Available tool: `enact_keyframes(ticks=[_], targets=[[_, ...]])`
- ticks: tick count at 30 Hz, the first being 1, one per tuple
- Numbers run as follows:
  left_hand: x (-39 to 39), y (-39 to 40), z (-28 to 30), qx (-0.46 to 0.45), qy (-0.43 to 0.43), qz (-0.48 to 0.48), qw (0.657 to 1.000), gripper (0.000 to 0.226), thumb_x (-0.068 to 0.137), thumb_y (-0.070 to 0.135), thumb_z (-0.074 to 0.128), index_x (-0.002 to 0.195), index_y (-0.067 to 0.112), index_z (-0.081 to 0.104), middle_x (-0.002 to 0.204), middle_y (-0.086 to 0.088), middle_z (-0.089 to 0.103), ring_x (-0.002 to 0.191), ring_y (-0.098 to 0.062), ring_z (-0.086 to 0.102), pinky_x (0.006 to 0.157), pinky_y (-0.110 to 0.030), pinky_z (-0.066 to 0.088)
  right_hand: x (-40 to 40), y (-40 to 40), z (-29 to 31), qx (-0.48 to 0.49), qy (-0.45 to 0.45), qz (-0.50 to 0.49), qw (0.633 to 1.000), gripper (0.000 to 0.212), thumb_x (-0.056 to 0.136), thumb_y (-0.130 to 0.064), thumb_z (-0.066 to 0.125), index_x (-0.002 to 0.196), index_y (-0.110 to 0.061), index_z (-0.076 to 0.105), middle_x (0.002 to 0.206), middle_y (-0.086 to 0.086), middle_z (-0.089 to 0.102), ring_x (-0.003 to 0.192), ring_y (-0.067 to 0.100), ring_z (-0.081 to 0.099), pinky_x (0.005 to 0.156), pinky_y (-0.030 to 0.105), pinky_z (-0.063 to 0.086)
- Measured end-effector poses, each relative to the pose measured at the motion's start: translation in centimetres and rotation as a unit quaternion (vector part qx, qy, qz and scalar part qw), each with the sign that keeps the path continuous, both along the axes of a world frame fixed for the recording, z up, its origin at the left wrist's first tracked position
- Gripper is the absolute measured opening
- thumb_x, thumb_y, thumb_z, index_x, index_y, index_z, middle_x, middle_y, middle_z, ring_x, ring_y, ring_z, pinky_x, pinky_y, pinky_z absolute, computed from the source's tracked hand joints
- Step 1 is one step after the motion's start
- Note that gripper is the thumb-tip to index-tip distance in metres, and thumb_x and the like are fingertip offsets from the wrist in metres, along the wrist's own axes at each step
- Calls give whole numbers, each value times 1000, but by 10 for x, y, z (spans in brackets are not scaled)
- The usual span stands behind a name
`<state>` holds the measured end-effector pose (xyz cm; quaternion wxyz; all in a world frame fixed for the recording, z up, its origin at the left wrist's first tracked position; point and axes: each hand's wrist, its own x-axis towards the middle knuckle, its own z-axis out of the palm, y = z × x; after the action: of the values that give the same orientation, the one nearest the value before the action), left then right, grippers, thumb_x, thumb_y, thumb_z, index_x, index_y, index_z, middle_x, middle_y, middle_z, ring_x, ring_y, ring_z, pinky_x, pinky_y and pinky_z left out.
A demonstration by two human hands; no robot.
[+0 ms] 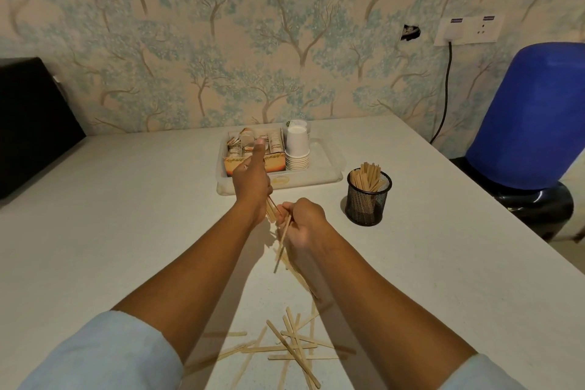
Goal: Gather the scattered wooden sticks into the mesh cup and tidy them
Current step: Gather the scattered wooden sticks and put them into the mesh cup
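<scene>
My left hand [251,182] is closed around a small bundle of wooden sticks [271,209], thumb pointing away from me. Just right of it, my right hand [302,222] pinches a single stick [281,244] that slants down toward the table. Several loose sticks [292,347] lie crisscrossed near the front edge between my forearms, and a few more [300,277] rest under my right wrist. The black mesh cup [367,203] stands upright to the right of my hands, holding several sticks [368,176] on end.
A clear plastic tray [323,176] sits behind my hands with a box of sachets [253,149] and stacked paper cups [297,149]. A black box [28,124] stands at the far left. A blue water jug [531,117] is beyond the table's right edge.
</scene>
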<state>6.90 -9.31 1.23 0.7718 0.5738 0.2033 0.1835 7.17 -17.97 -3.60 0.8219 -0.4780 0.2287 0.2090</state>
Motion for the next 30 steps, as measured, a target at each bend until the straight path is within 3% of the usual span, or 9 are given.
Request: enact_keyframes(ticks=[5, 10, 13, 15, 18, 20, 24, 27, 30], targets=[[-2, 3, -8, -4, 13, -12, 1000, 39, 87, 56, 69, 72, 24, 55, 53, 8, 38, 45, -8, 28, 42, -23, 26, 2, 6, -1, -126, -33, 61, 990, 18, 92, 1, 51, 76, -4, 60, 62, 9, 50, 50, 15, 39, 53, 26, 34], [-5, 7, -20, 35, 83, -48, 995, 36, 86, 57, 68, 95, 22, 64, 54, 11, 51, 44, -7, 41, 42, -21, 32, 5, 1, -7, -144, -97, 30, 984, 20, 86, 8, 61, 84, -12, 65, 89, 9, 69, 81, 21, 68, 69, 33, 58], [-9, 7, -30, 71, 121, -95, 986, 43, 85, 60, 67, 99, 19, 68, 45, 14, 50, 46, -9, 41, 44, -22, 32, 6, 3, -5, -107, -160, -41, 980, 20, 84, 6, 67, 86, -14, 70, 94, 6, 74, 87, 15, 72, 77, 27, 59], [-11, 4, -36, 88, 130, -125, 980, 46, 86, 63, 63, 101, 20, 68, 57, 7, 55, 47, -9, 41, 45, -22, 32, 8, 4, -3, -113, -198, -52, 972, 19, 87, -1, 65, 88, -20, 70, 95, 1, 74, 89, 15, 72, 82, 30, 59], [-12, -3, -39, 78, 138, -173, 972, 52, 90, 66, 57, 112, 20, 69, 83, -2, 70, 61, -12, 62, 47, -20, 44, 9, 7, -1, -97, -206, -61, 972, 17, 84, -11, 71, 89, -27, 71, 88, -6, 76, 85, 14, 73, 77, 34, 61], [-13, -7, -38, 73, 143, -190, 969, 56, 91, 67, 53, 115, 20, 69, 93, -6, 77, 77, -19, 73, 58, -26, 54, 10, 7, 0, -77, -202, -70, 974, 18, 82, -13, 73, 90, -28, 69, 87, -9, 76, 85, 14, 74, 76, 35, 61], [-14, -12, -37, 119, 153, -209, 959, 66, 91, 73, 42, 118, 17, 66, 99, -8, 76, 88, -22, 73, 78, -33, 59, 11, 2, 1, -80, -199, -67, 974, 21, 83, -16, 74, 98, -29, 64, 95, -9, 75, 93, 14, 71, 79, 33, 60], [-15, -15, -36, 130, 150, -192, 961, 59, 96, 68, 38, 111, 19, 67, 60, 8, 68, 56, -11, 59, 56, -25, 48, 9, -2, 1, -75, -171, -60, 980, 15, 86, -20, 71, 98, -27, 66, 100, 1, 74, 97, 21, 70, 85, 40, 58], [-14, -17, -31, 94, 117, -147, 978, 52, 101, 60, 35, 76, 20, 58, 40, 12, 52, 34, -2, 49, 40, -16, 38, 1, -4, 2, -11, -92, -22, 995, 16, 94, -21, 59, 105, -13, 67, 98, 9, 73, 85, 22, 72, 75, 37, 60]])
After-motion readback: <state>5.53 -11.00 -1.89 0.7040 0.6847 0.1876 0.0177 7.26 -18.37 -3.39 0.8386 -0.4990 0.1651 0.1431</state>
